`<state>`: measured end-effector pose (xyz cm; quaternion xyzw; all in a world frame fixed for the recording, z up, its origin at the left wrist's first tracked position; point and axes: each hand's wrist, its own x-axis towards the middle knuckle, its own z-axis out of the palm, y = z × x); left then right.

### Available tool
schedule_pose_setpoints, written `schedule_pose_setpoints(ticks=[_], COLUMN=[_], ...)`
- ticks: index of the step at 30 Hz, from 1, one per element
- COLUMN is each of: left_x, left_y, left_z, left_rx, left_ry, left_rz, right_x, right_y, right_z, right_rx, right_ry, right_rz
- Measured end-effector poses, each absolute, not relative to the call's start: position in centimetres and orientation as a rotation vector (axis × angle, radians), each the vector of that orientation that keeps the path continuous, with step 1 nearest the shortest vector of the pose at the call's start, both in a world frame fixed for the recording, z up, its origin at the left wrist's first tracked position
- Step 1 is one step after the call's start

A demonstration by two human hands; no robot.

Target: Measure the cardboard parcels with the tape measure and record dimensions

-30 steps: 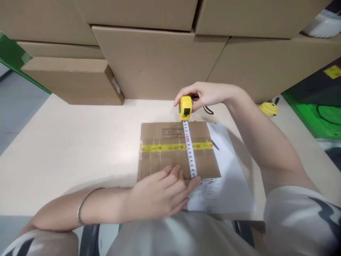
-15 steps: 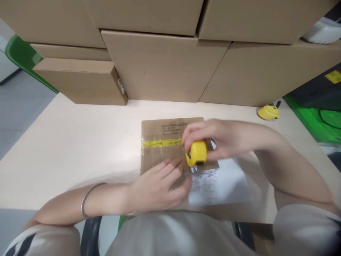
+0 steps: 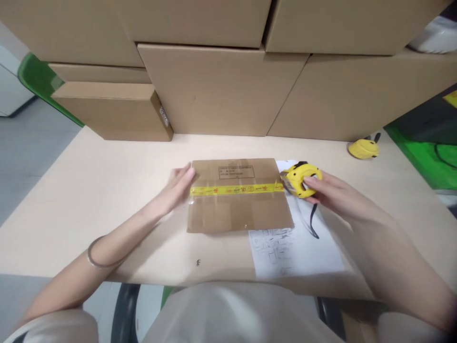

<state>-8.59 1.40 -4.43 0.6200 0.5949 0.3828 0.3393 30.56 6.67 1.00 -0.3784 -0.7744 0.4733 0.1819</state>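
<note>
A flat brown cardboard parcel (image 3: 237, 205) with a yellow tape stripe lies on the pale table (image 3: 107, 190). My left hand (image 3: 174, 190) rests against the parcel's left edge, fingers stretched out. My right hand (image 3: 332, 195) grips a yellow tape measure (image 3: 299, 178) at the parcel's right edge, above a white sheet of paper (image 3: 303, 247) with writing. The tape blade is wound in; a black wrist strap hangs from the case onto the paper.
Large cardboard boxes (image 3: 221, 85) are stacked along the back of the table, a smaller one (image 3: 114, 112) at the left. A second yellow tape measure (image 3: 363, 148) lies at the back right. Green bins (image 3: 428, 157) stand to the right.
The tape, stretched across the parcel front to back, has wound in. My right hand carried the tape measure to the parcel's right edge. My left hand moved from the near edge to the left edge.
</note>
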Motion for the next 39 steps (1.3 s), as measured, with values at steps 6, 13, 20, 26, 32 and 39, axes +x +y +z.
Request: schedule_pose_setpoints(ticks=[6,13,20,26,32,39], left_x=[-8.3,-8.9,-7.4,-7.9,-8.9,-8.1], left_y=[1.8,0.6,-0.4,-0.3,0.0,0.6], left_z=[-4.9,-2.8,-5.9,-6.6,-7.8,-6.5], left_rx=[1.536,1.908,2.262,2.144,2.173,2.381], left_ry=[1.051,0.911,0.864,0.869,0.756,0.685], left_rz=[0.994,1.302,1.303,1.257,1.280,1.380], right_x=[29.8,33.2,25.4,16.9,16.1,24.2], right_y=[4.5,4.2,5.8,6.3,5.7,7.1], right_z=[2.0,5.5,10.2,10.7,10.7,10.4], right_rx=[-1.122,-1.179,-1.004,-0.659,-0.628,-0.798], right_ry=[-1.966,-1.865,-2.141,-2.621,-2.748,-2.683], right_rz=[1.472,1.150,0.910,0.796,0.694,0.600])
